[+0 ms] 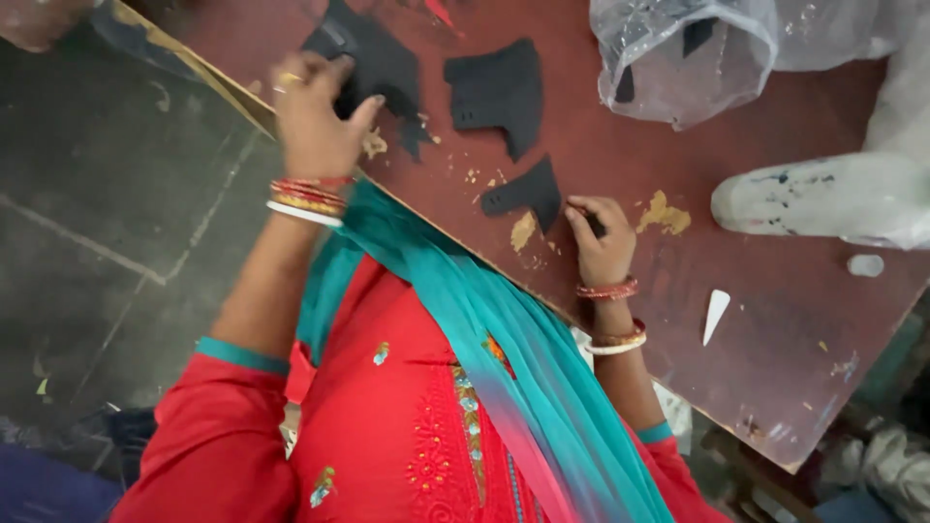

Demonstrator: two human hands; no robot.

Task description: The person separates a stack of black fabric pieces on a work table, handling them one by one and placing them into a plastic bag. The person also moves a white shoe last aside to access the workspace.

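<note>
Left hand (312,111) gripping a black piece (373,63), steadying it on the tabletop (775,329); right hand (603,242) pinching a small tool (587,219) beside the smaller piece (528,192).

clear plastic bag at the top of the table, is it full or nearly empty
Nearly empty: the clear plastic bag sags crumpled on the table, with only a couple of dark pieces visible through it.

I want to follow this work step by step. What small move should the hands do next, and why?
Probably the right hand should draw the small black piece nearer. Its fingers already touch that piece's edge, while the left hand rests on another black piece farther up the brown table.
</note>
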